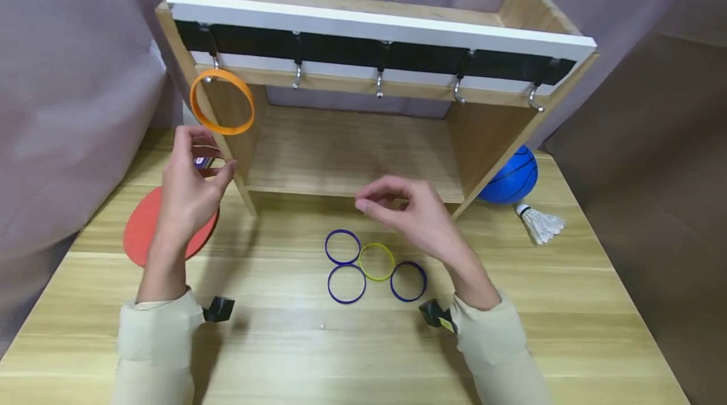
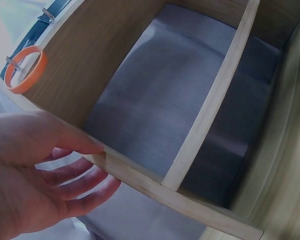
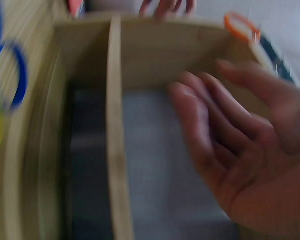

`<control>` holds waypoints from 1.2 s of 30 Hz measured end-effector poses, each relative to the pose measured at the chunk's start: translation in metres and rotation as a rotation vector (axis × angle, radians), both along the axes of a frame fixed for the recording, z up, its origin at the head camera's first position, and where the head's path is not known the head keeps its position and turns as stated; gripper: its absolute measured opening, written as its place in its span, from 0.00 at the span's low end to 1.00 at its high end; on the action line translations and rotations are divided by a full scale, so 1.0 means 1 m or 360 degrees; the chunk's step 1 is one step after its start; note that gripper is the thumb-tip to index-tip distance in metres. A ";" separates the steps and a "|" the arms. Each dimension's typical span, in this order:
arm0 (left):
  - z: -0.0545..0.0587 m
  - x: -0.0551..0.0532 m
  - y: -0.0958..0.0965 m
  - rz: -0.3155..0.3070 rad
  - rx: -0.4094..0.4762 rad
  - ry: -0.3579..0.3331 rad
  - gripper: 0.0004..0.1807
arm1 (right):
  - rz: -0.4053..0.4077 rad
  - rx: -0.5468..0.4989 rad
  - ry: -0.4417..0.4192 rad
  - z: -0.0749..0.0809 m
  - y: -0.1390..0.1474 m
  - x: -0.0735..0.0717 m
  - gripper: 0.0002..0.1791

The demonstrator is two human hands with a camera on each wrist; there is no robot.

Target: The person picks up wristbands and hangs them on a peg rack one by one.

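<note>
An orange ring (image 1: 250, 102) hangs from the leftmost metal hook of a wooden shelf (image 1: 352, 140). Below that ring, my left hand (image 1: 193, 184) holds the shelf's left side panel (image 2: 140, 175), thumb and fingers at either side of its edge. My right hand (image 1: 411, 212) hovers in front of the shelf, fingers loosely bent and holding nothing; it is blurred in the right wrist view. On the table just under it lie a yellow ring (image 1: 377, 280) and three dark blue rings, one of them a blue ring (image 1: 408, 299) at the right.
Several more hooks, such as the middle hook (image 1: 379, 84), line the shelf's black strip (image 1: 341, 48). A red paddle (image 1: 142, 228) lies under my left forearm. Right of the shelf are a blue ball (image 1: 514, 178) and a shuttlecock (image 1: 541, 224). Curtains (image 1: 74, 45) hang around the table.
</note>
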State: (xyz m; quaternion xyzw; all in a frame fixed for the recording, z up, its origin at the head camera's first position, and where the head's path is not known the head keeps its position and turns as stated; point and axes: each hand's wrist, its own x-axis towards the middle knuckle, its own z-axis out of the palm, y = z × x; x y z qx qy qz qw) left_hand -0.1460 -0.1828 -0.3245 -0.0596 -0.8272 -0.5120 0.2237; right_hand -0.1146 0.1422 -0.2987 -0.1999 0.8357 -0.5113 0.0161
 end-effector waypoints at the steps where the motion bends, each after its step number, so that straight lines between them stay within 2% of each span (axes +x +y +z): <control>1: 0.001 0.000 -0.002 0.0010 -0.0009 -0.0004 0.28 | 0.0018 0.0155 -0.0016 -0.004 0.011 0.002 0.09; 4: 0.002 0.002 -0.006 0.0027 -0.0018 -0.0015 0.28 | 0.0056 0.0480 0.0011 -0.020 0.039 0.003 0.07; 8: 0.003 0.004 -0.009 0.0042 -0.0041 -0.0001 0.26 | 0.0076 0.0755 0.0032 -0.040 0.064 0.000 0.05; 13: 0.002 0.005 -0.009 0.0046 -0.0060 0.0005 0.25 | 0.0169 0.1050 -0.0118 -0.055 0.077 -0.002 0.05; 16: 0.001 0.006 -0.007 0.0041 -0.0063 -0.0007 0.26 | 0.0215 0.1083 -0.0213 -0.061 0.081 0.000 0.08; 20: -0.001 0.004 -0.005 0.0030 -0.0055 -0.0010 0.26 | 0.0230 0.1065 -0.0252 -0.069 0.083 0.001 0.09; 26: 0.001 0.004 -0.002 0.0017 -0.0027 -0.0003 0.26 | 0.0232 0.1082 -0.0269 -0.076 0.084 0.001 0.08; 36: 0.003 0.002 0.001 0.0018 -0.0039 -0.0001 0.27 | 0.0216 0.1139 -0.0271 -0.075 0.085 -0.001 0.06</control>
